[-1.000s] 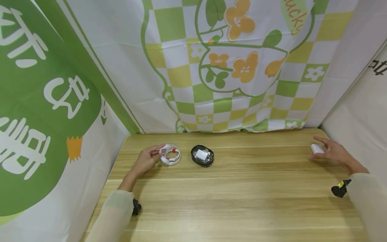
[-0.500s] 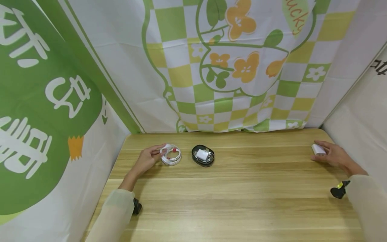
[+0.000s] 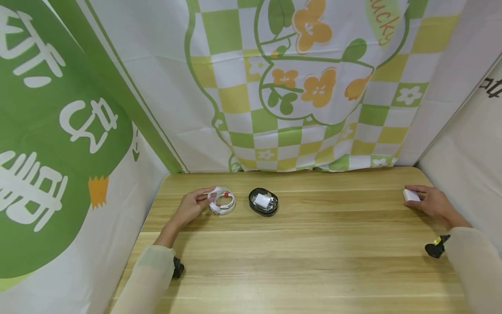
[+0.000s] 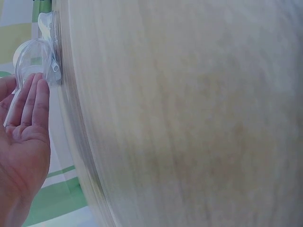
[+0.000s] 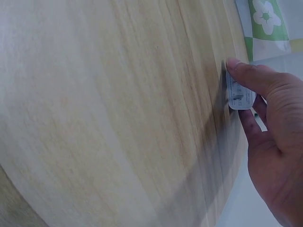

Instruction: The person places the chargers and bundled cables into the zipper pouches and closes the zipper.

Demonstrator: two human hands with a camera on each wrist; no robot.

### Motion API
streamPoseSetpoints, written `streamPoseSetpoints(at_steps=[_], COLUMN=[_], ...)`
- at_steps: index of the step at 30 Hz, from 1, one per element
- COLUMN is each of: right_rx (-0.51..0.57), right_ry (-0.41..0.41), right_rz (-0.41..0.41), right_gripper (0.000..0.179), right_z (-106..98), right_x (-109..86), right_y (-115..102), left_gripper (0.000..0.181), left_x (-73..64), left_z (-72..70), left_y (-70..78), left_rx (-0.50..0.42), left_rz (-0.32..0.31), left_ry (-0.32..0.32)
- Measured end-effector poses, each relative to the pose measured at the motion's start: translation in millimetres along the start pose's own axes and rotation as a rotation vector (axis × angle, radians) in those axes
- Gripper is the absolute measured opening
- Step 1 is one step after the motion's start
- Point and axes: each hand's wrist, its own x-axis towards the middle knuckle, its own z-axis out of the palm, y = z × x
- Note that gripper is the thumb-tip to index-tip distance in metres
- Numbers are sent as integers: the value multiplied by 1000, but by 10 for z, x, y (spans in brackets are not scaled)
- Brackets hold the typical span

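At the left of the table, my left hand (image 3: 190, 205) pinches the left side of a coiled white cable (image 3: 228, 208) with a red tie on it. In the left wrist view, the thumb and fingers of that hand (image 4: 28, 132) meet at the pale coil (image 4: 34, 47). Far off at the right corner, my right hand (image 3: 434, 203) grips a small white box (image 3: 410, 195) between thumb and fingers. The right wrist view shows a printed label on the box (image 5: 239, 94), close over the wood. Fingers of the right hand (image 5: 274, 137) partly hide it.
A black oval dish (image 3: 263, 214) stands right of the cable, with a small white block (image 3: 262, 200) and clear-wrapped items in it. The wooden table (image 3: 313, 253) ends at a checked cloth (image 3: 266, 139) at the back. Cloth walls flank both sides.
My right thumb and fingers have drawn in on the white box, and the right wrist has shifted slightly left. The left hand and the cable stay where they were.
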Motion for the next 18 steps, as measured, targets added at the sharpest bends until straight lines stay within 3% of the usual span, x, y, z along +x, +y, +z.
streamPoseSetpoints(at_steps=[7, 18], right_rx=[-13, -52], right_ry=[-19, 34], right_rz=[33, 15], right_gripper=[73, 67], right_z=[-1, 17], right_x=[-4, -20], right_y=[0, -69], left_gripper=[45, 45], left_x=[18, 14], left_z=[-2, -4], left_y=[0, -20], left_rx=[5, -12], left_rz=[-3, -20], left_ry=[3, 0])
